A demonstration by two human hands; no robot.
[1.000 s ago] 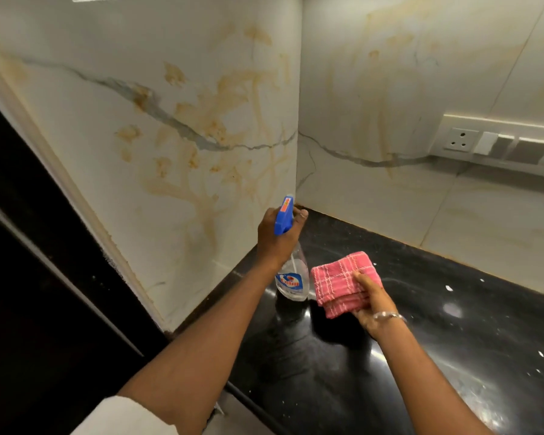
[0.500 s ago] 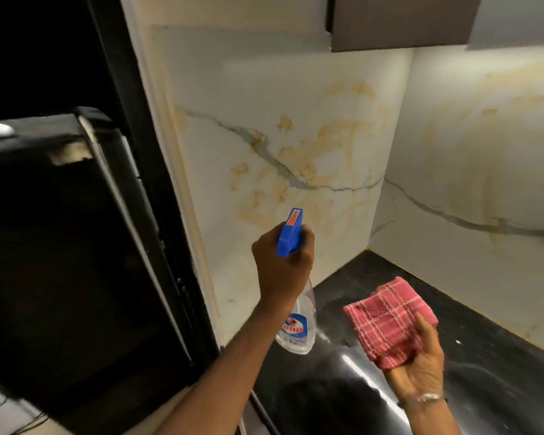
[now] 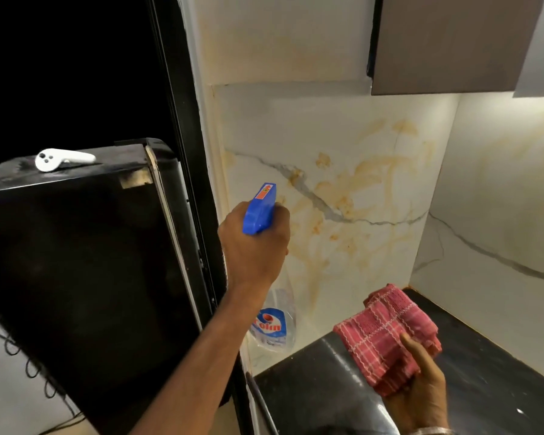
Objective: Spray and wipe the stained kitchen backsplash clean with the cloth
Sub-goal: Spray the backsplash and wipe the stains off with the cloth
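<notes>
Backsplash: the stained marble panel point(image 3: 352, 196) stood on the left wall of the corner, with orange-brown streaks spread around a grey vein, above the black countertop point(image 3: 490, 372)
Stains from the nozzle: ahead and a little to the right of the blue head, apart from it; the top of the streaks sat higher than the nozzle
Spray bottle point(image 3: 259, 208): upright, long axis near vertical, blue trigger head on top and clear body hanging below the wrist
Left hand point(image 3: 255, 246): wrapped round the bottle's neck, fingers curled on the far, trigger side; I couldn't tell if the trigger was pulled, and saw no mist
Cloth point(image 3: 387, 334): red check, folded, low and to the right over the countertop, well apart from the stains
Right hand point(image 3: 421, 387): cupped under the cloth, thumb pinning it from above
Nearer hand: the left, with the bottle, by a clear margin
My guess: spraying came first; the cloth would have to go up and left to reach the streaks
Around: black fridge point(image 3: 76, 277) on the left with a white controller point(image 3: 62, 158) on top; brown cabinet point(image 3: 446, 42) overhead
</notes>
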